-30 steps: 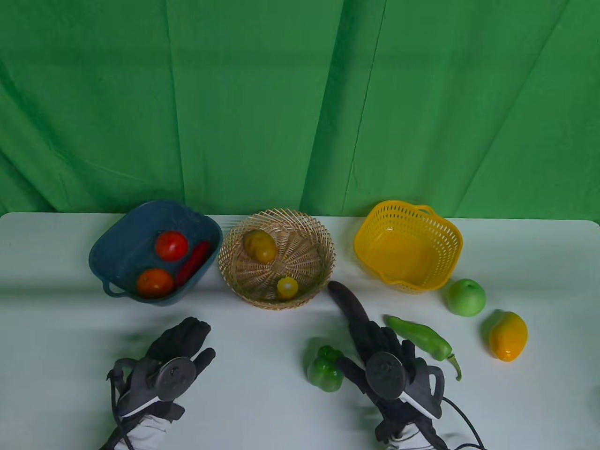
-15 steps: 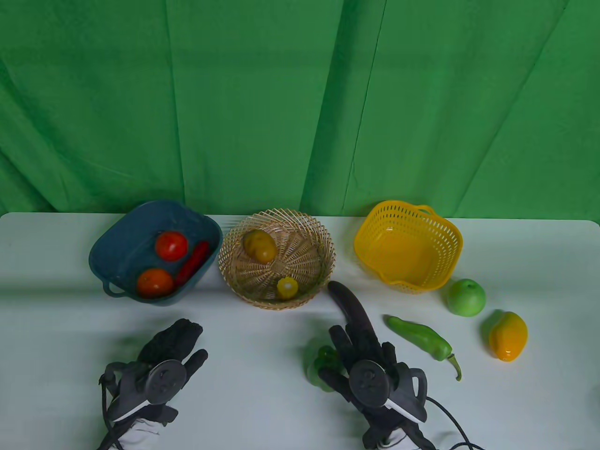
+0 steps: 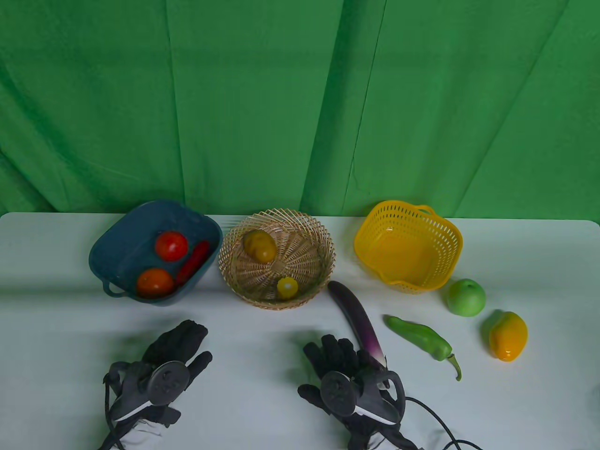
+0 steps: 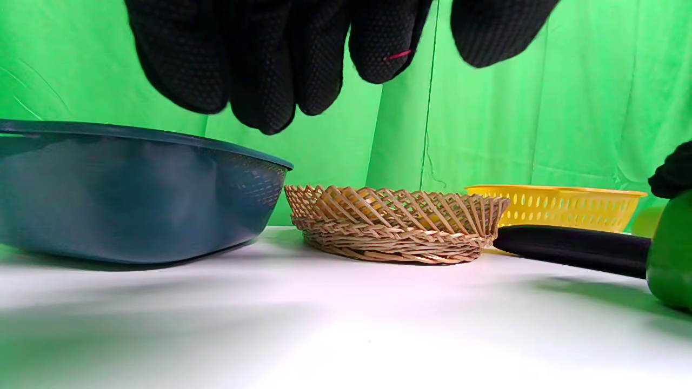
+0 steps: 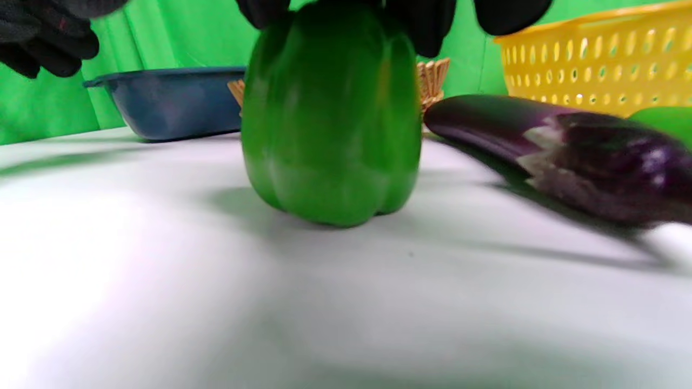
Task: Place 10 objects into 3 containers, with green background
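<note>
My right hand [image 3: 328,370] lies over the green bell pepper [image 5: 330,119], which is hidden under it in the table view. The pepper stands upright on the table, and my fingertips [image 5: 421,27] wrap over its top. It also shows at the right edge of the left wrist view [image 4: 670,254]. A purple eggplant [image 3: 356,318] lies just right of that hand. My left hand [image 3: 183,342] hovers open and empty in front of the blue basket [image 3: 112,239]. The wicker basket [image 3: 323,243] and the yellow basket [image 3: 450,253] stand at the back.
The blue basket holds two tomatoes [image 3: 171,245] and a red chili [image 3: 193,262]. The wicker basket holds a potato [image 3: 259,245] and a small yellow fruit [image 3: 287,287]. A long green pepper [image 3: 422,337], a green apple [image 3: 465,297] and a mango [image 3: 508,335] lie on the table at the right.
My right hand has moved left and back from the eggplant onto the green bell pepper, uncovering the eggplant. My left hand has barely shifted.
</note>
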`<act>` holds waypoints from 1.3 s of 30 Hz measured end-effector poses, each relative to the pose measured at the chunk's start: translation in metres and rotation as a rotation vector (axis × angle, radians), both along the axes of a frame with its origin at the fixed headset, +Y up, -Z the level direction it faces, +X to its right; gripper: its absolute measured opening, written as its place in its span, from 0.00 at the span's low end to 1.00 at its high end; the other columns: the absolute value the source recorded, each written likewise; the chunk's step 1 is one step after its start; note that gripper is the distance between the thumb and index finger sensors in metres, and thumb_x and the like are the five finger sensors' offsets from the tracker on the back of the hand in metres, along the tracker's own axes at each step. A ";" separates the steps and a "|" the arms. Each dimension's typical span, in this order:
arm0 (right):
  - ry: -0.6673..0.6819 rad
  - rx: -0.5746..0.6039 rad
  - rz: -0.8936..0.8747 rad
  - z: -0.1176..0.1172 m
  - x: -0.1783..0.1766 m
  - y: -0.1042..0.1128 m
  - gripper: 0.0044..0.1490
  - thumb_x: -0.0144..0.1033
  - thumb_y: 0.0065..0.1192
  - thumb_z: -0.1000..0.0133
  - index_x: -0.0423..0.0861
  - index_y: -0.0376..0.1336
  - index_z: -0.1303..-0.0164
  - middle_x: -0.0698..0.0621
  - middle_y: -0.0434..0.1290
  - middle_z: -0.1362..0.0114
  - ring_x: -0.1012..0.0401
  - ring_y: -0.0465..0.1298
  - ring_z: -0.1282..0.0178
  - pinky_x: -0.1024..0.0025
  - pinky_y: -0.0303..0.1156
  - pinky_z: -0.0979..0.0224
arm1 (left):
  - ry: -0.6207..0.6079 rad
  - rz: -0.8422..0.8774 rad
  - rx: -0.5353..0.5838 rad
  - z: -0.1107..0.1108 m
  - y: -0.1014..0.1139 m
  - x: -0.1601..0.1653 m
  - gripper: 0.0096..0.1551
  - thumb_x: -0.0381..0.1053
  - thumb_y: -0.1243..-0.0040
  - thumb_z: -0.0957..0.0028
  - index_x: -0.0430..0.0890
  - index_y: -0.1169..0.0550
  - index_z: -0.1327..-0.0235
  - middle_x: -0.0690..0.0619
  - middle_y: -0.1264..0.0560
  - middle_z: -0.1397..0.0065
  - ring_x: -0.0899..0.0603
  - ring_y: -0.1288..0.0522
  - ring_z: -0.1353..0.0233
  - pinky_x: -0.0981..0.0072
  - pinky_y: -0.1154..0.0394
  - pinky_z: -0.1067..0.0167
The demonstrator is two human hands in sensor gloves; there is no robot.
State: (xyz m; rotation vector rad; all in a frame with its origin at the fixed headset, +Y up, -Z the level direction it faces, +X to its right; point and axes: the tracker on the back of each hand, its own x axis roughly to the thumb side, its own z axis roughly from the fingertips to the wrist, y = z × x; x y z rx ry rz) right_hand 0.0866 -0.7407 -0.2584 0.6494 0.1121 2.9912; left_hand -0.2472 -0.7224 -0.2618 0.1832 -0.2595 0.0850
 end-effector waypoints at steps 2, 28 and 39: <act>0.005 0.023 0.015 0.001 -0.002 0.000 0.51 0.68 0.47 0.41 0.53 0.45 0.10 0.38 0.47 0.07 0.35 0.53 0.13 0.28 0.49 0.18 | -0.001 -0.002 0.003 0.000 0.000 0.000 0.36 0.67 0.50 0.40 0.53 0.32 0.20 0.44 0.27 0.20 0.38 0.22 0.26 0.44 0.25 0.36; 0.039 0.015 0.241 -0.022 -0.027 0.013 0.39 0.44 0.63 0.40 0.54 0.53 0.18 0.39 0.54 0.12 0.37 0.64 0.20 0.44 0.64 0.19 | -0.021 0.091 0.082 0.010 0.020 -0.006 0.36 0.67 0.50 0.40 0.54 0.32 0.20 0.44 0.27 0.20 0.38 0.22 0.26 0.44 0.25 0.36; 0.059 -0.084 0.268 -0.044 -0.036 0.037 0.39 0.44 0.63 0.39 0.55 0.53 0.17 0.39 0.55 0.12 0.37 0.64 0.20 0.44 0.63 0.19 | -0.030 0.093 0.077 0.011 0.020 -0.005 0.36 0.67 0.50 0.40 0.53 0.32 0.20 0.43 0.27 0.20 0.38 0.22 0.26 0.44 0.25 0.36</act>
